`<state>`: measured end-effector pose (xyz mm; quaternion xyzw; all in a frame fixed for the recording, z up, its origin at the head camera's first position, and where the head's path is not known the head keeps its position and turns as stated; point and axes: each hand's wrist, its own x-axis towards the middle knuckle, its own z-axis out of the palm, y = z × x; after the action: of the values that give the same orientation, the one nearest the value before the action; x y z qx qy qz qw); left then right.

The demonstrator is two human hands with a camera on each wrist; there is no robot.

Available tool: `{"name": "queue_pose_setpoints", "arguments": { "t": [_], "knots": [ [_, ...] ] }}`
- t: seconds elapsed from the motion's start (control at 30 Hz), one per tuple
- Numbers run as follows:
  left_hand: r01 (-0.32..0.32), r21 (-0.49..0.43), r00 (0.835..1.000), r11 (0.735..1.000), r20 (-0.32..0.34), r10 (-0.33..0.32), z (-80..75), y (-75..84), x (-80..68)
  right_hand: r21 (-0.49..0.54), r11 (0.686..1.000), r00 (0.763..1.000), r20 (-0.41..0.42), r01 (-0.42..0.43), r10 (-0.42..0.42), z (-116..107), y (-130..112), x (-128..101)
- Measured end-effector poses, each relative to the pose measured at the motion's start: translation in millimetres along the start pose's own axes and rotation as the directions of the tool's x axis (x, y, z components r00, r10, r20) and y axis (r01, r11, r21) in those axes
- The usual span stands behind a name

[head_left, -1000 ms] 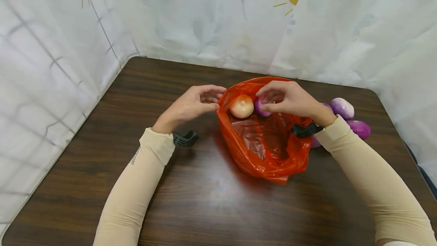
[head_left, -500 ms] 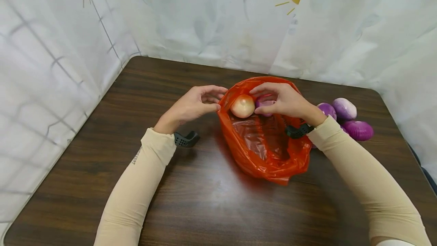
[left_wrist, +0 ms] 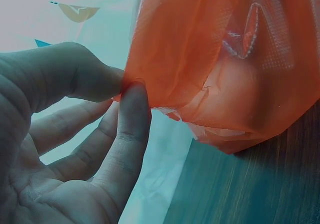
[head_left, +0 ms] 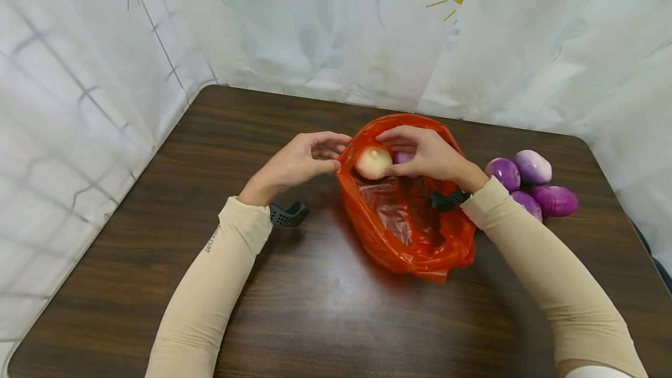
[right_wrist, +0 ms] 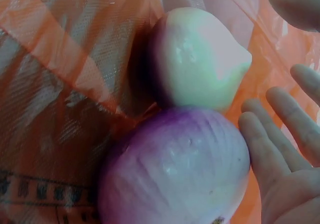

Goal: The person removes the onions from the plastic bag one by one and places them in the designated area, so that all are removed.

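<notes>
Purple onion [right_wrist: 175,169] sits inside the orange plastic bag [head_left: 415,238], touching a pale onion [head_left: 373,162]; my right hand [head_left: 427,153] hovers beside it, fingers relaxed. My left hand [head_left: 299,162] pinches the bag's left rim. Four more purple onions [head_left: 530,182] lie right on the table [head_left: 157,203].

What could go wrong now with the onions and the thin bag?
The left hand only pinches the rim of the orange bag; if it slips, the mouth may collapse. In the right wrist view the right hand looks open beside the purple onion, which touches the pale onion; both might roll. The four loose onions lie near the table edge.
</notes>
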<state>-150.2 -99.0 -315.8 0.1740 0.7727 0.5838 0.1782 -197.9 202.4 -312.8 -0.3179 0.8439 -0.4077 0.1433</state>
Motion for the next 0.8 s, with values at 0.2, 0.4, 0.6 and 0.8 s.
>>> {"name": "queue_pose_setpoints", "arguments": {
  "t": [0.2, 0.4, 0.6, 0.8],
  "knots": [
    [0.004, 0.004, 1.000, 1.000, -0.005, -0.004, 0.2, -0.4, -0.6, -0.057, 0.998, 1.000, 0.016, -0.010, 0.011, 5, -2, 8],
    [0.014, 0.005, 1.000, 1.000, -0.001, -0.014, 0.3, -0.7, 0.1, -0.121, 0.992, 1.000, 0.011, -0.015, 0.017, 7, -2, 13],
    [0.016, 0.004, 1.000, 1.000, 0.004, -0.016, 0.2, -0.2, 1.2, -0.056, 0.997, 0.997, 0.042, -0.057, 0.059, 9, 2, 13],
    [0.017, 0.017, 1.000, 1.000, 0.000, -0.017, -0.9, -0.4, 0.7, -0.030, 0.997, 0.996, 0.054, -0.074, 0.075, 11, 6, 13]
  ]
}}
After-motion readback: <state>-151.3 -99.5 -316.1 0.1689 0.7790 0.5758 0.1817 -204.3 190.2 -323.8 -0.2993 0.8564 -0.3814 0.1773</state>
